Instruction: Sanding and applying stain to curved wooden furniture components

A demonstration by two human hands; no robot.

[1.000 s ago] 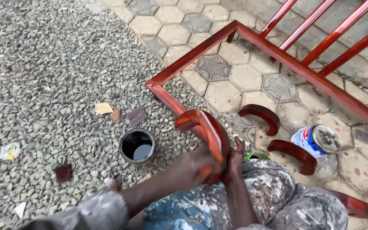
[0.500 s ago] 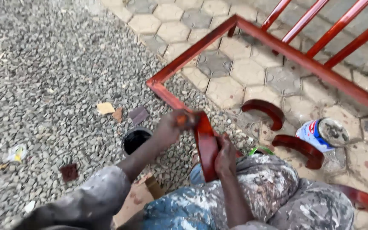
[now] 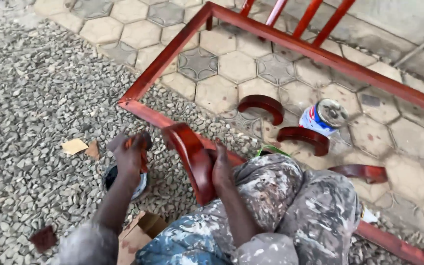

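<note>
- We see a tin can (image 3: 324,117) lying on its side on the hexagonal paving, its round metal end facing up; its label is white with blue and red patches.
- We see a small dark tin (image 3: 123,180) on the gravel, mostly hidden.
- We see a brown cardboard piece (image 3: 138,234) at our knees, folded open.

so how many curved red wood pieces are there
4: one curved piece in the right hand, two on the paving beside the can, one by the knee. More may be hidden.
</note>
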